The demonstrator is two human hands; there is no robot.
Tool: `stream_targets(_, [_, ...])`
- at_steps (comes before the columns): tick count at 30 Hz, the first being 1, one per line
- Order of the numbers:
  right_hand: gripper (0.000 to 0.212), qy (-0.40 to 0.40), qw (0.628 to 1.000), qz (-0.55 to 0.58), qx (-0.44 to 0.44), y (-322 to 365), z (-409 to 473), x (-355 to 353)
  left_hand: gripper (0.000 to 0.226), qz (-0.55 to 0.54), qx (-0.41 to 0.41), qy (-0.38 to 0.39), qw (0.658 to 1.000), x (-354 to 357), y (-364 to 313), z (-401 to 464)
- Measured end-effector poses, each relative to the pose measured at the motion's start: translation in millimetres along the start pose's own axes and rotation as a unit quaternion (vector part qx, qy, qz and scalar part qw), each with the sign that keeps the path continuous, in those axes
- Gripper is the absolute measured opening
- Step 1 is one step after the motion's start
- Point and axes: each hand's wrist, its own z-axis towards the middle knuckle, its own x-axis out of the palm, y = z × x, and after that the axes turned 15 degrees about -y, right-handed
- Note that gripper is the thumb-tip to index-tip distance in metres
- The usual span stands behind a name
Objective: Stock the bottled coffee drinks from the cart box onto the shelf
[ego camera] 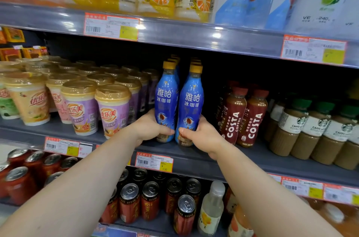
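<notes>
Two blue coffee bottles with yellow caps stand side by side at the front of the middle shelf (194,156). My left hand (150,127) grips the lower part of the left blue bottle (166,98). My right hand (200,135) grips the lower part of the right blue bottle (191,102). More bottles of the same kind stand in two rows behind them; only their yellow caps show. The cart box is out of view.
Milk tea cups (112,108) crowd the shelf to the left of the bottles. Red Costa bottles (252,118) and brown Starbucks bottles (310,135) stand to the right. Juice packs fill the shelf above, cans (130,201) the shelf below.
</notes>
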Motion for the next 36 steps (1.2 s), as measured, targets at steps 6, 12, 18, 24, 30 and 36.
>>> stream_targets(6, [0.057,-0.003,1.0,-0.003,0.004,-2.2,9.0,1.0,0.054,0.001,0.004,0.002,1.0,2.7,2.3,7.8])
stream_targets(12, [0.058,-0.004,1.0,-0.008,0.003,-0.9,16.9,2.9,0.046,-0.009,0.018,0.018,1.0,6.1,0.2,13.0])
stream_targets(18, [0.06,-0.006,1.0,-0.007,0.011,-3.2,18.3,3.3,0.051,-0.008,0.008,0.015,1.0,9.0,2.0,19.1])
stream_targets(24, [0.059,-0.014,0.999,0.02,0.022,-3.7,10.2,1.8,0.062,-0.022,-0.002,0.003,1.0,9.7,10.4,21.6])
stream_targets(30, [0.06,-0.034,0.999,-0.014,0.006,-0.9,-4.1,-2.4,0.076,-0.023,-0.014,-0.044,0.999,10.8,11.3,10.5])
stream_targets(36, [0.077,-0.034,0.999,-0.033,-0.009,14.1,-42.8,-33.0,0.077,0.06,0.009,-0.138,0.989,15.8,-10.0,-33.0])
